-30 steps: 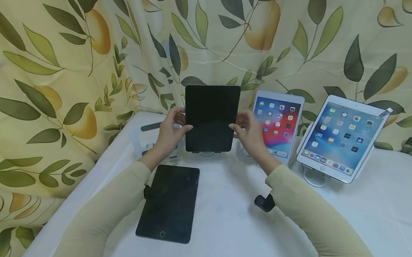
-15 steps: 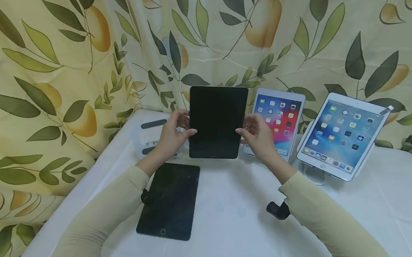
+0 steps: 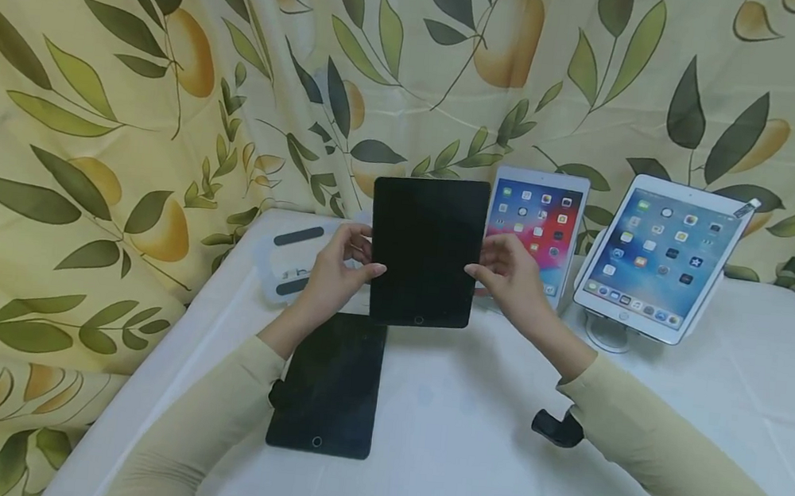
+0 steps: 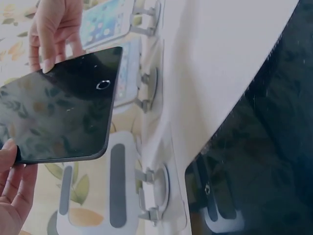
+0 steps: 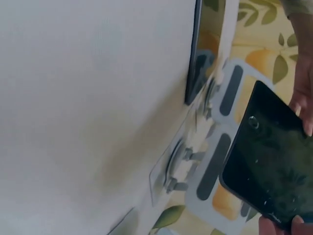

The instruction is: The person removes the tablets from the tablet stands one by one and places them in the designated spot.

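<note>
A slim black rectangular tablet with a dark, switched-off screen is held upright in the air over the far middle of the white-clothed desk — its glossy glass mirrors the leaf-patterned curtain, and a round home button sits at its lower edge, at 6 o'clock on the face. The left hand grips its left edge, thumb on the glass and fingers curled behind. The right hand grips the right edge the same way.

Below it, at 7 o'clock from the held tablet, a second black tablet with a dark screen lies flat on the desk, partly under the left forearm. At 9 o'clock a clear plastic stand tray with grey pads rests at the desk's far left corner; what it holds cannot be made out. At 3 o'clock two white tablets stand on clear stands — one with a red-and-blue lit screen, just behind the right hand, and a larger-looking one with a pale blue lit screen further right.
</note>
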Tool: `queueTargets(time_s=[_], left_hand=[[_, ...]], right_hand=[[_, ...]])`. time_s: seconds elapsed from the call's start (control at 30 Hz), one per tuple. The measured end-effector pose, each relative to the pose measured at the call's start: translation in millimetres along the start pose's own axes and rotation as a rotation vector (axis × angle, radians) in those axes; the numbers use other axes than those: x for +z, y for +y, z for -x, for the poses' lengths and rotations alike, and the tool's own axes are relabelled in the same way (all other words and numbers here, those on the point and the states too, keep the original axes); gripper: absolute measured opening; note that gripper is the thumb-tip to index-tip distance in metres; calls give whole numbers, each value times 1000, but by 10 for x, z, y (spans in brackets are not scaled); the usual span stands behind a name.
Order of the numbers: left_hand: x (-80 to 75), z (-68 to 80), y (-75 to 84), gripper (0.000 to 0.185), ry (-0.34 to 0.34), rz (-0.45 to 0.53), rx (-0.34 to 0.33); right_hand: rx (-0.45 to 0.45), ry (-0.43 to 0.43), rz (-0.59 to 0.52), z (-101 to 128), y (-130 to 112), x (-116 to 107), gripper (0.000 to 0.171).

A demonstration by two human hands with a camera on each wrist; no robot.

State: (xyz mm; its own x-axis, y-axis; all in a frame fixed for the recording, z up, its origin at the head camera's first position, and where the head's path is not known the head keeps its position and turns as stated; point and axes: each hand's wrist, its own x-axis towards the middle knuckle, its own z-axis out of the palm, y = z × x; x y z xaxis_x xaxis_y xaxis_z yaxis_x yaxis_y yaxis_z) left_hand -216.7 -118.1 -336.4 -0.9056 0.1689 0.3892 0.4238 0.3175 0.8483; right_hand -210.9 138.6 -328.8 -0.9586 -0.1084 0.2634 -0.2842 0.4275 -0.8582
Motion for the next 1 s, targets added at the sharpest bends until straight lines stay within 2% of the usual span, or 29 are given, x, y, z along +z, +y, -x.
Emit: queueTargets(time_s=[0.2,0.43,0.7,1.0], left_hand=[[42,62,70,46,-29,5,-22],[88,169,108,47,-58,37,-83],[135,276,107,48,-98,93,-71],[180,380,35,49,-175,136,-114]], right_hand=[[14,11,72,148,-54,-78,41],[83,-39,14,317,-93,-146,43],[141,-86,-43,471,-91,-222,45],[204,-115,-60,611,-26,-238,47]])
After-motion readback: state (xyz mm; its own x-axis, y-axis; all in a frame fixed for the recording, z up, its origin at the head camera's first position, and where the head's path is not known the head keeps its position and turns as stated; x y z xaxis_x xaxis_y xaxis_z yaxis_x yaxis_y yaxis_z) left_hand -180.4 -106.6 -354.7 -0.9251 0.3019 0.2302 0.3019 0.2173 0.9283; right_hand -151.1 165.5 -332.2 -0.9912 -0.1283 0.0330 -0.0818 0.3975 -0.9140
